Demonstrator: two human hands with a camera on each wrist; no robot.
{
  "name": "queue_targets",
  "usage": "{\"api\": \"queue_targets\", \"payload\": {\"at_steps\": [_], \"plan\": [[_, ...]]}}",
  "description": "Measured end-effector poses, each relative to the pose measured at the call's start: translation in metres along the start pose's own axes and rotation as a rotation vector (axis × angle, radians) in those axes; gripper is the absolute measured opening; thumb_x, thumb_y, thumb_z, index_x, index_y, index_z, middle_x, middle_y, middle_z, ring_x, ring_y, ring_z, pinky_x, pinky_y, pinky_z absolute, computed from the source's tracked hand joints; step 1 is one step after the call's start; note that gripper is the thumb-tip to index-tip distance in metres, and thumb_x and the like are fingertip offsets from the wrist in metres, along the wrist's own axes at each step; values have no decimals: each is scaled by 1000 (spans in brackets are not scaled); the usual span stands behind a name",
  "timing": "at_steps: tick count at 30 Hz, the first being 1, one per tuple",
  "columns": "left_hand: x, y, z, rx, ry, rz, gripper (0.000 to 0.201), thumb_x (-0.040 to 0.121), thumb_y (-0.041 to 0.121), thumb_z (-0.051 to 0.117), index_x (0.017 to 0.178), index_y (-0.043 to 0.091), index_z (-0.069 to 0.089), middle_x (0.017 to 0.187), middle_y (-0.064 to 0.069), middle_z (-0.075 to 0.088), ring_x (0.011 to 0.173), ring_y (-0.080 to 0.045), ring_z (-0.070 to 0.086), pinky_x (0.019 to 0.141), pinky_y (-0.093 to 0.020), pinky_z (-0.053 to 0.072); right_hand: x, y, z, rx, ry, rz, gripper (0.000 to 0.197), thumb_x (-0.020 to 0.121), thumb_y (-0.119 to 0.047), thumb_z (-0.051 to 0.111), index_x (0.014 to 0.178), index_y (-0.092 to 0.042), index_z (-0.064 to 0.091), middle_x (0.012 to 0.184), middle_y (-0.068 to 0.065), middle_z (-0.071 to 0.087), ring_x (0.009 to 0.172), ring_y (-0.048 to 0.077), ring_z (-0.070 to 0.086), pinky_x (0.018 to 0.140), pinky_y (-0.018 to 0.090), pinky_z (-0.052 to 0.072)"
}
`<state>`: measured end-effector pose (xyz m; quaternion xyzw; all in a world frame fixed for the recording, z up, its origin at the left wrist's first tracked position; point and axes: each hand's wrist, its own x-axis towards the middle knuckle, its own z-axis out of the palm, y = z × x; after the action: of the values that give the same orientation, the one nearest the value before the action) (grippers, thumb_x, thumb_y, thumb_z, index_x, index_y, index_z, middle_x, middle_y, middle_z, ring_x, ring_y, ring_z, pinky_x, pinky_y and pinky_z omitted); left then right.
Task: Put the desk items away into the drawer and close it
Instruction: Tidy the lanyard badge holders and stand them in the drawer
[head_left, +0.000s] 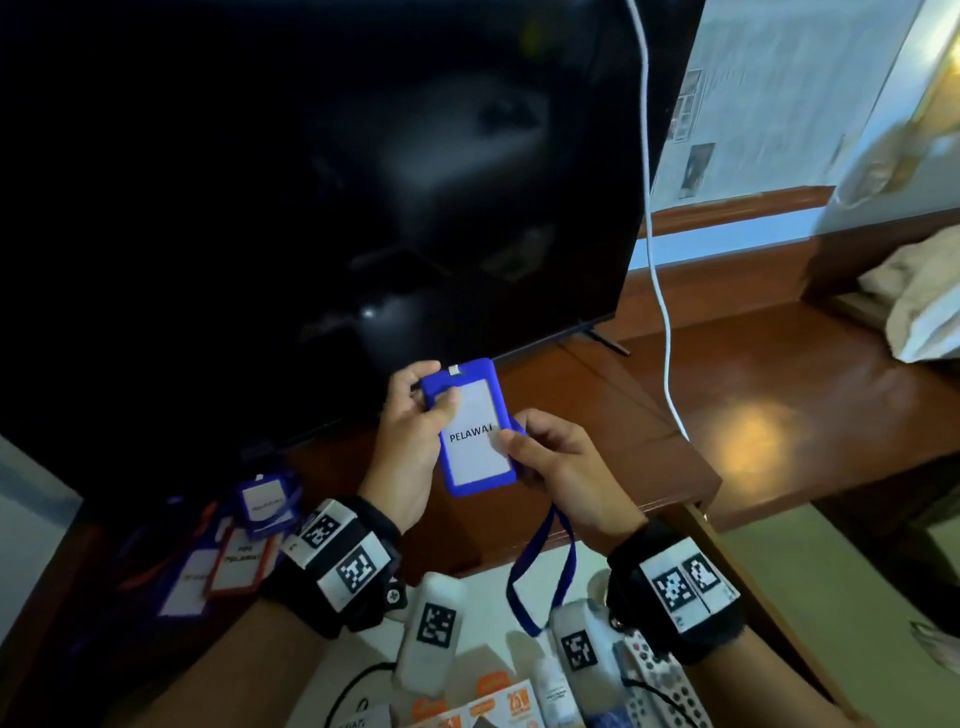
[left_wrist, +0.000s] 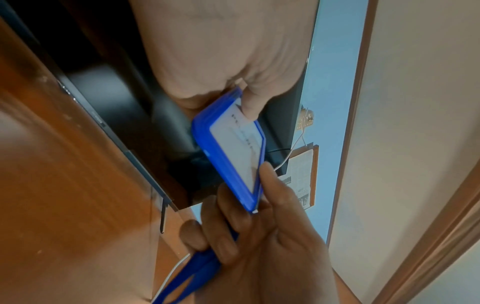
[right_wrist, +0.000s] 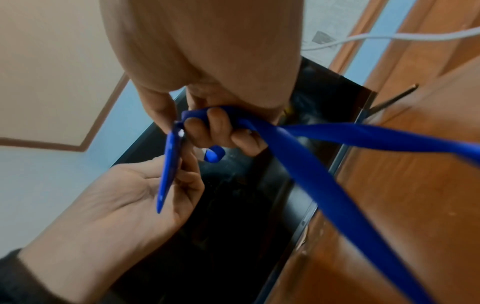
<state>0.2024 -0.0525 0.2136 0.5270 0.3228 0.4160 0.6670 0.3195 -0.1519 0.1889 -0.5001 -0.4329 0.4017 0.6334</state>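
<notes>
The blue badge holder looks light and stiff — both the left hand and right hand pinch its edges above the desk — but its soft strap dangles, so gather that too.

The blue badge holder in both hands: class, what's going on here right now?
A person holds a blue badge holder, its card reading PELAWAT, above a wooden desk in front of a dark TV screen. The left hand pinches its upper edge; the right hand grips the lower corner and the blue lanyard, which hangs in a loop over the open drawer. More badge holders lie on the desk to the left, not yet put away.
</notes>
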Motion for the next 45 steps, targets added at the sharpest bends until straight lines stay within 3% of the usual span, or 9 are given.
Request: {"api": "queue_targets", "payload": {"at_steps": [7, 13, 19, 21, 24, 32, 35, 38, 45], "plan": [[0, -25, -1, -68, -71, -192, 44, 78, -9, 62, 116, 10, 53, 94, -10, 67, 79, -17, 67, 77, -31, 51, -11, 19, -40, -41, -66, 40, 25, 91, -7, 58, 67, -2, 50, 58, 7, 39, 50, 9, 35, 51, 17, 30], [3, -17, -37, 255, -364, -405, 49, 67, 13, 73, 115, 6, 64, 105, -13, 65, 98, -23, 60, 88, -35, 44, -7, 33, -48, 0, -190, 132, 21, 79, -10, 54, 61, -10, 44, 54, -3, 35, 47, 7, 32, 46, 18, 30], [2, -9, -70, 577, -537, -538, 42, 65, 28, 80, 98, 4, 69, 91, -6, 64, 84, -16, 58, 79, -28, 45, -1, 48, -32, -13, -342, 226, 17, 76, -10, 53, 60, -14, 55, 54, -3, 45, 46, 9, 40, 46, 22, 29], [-3, -6, -77, 630, -545, -534, 17, 71, 22, 81, 79, 13, 68, 72, 4, 59, 67, -4, 55, 65, -17, 44, 1, 49, -23, -20, -366, 249, 13, 75, -10, 52, 63, -10, 56, 55, 1, 47, 46, 10, 42, 46, 21, 31], [-5, -4, -91, 672, -532, -476, 19, 67, 27, 84, 67, 20, 66, 68, 6, 59, 66, -2, 54, 65, -16, 44, 4, 50, -8, -63, -377, 273, 12, 75, -12, 52, 64, -7, 55, 53, 0, 50, 44, 10, 44, 45, 20, 33], [-13, 13, -134, 722, -585, -433, 29, 78, 7, 73, 106, 8, 65, 95, -14, 73, 85, -19, 69, 69, -25, 56, 11, 51, 51, -194, -406, 238, 18, 76, -15, 53, 59, -16, 59, 53, 3, 51, 45, 14, 44, 45, 22, 32], [-22, 18, -155, 746, -688, -448, 18, 81, 5, 71, 98, 10, 69, 79, 0, 74, 71, -8, 69, 60, -18, 51, 11, 51, 77, -203, -374, 247, 15, 75, -16, 53, 62, -9, 57, 54, 4, 51, 45, 15, 44, 44, 23, 30], [-31, 20, -178, 740, -715, -415, 13, 84, 7, 68, 96, 10, 68, 84, -10, 74, 68, -14, 70, 62, -20, 53, 8, 56, 99, -168, -307, 246, 17, 75, -17, 56, 62, -6, 57, 55, 8, 50, 46, 15, 44, 45, 22, 31], [-42, 17, -227, 668, -515, -239, 8, 87, 10, 64, 86, 13, 72, 65, -7, 71, 57, -14, 63, 54, -18, 45, -2, 76, 135, -71, -153, 263, 25, 84, -14, 66, 60, -14, 57, 53, 4, 46, 46, 16, 39, 46, 23, 26]]}}
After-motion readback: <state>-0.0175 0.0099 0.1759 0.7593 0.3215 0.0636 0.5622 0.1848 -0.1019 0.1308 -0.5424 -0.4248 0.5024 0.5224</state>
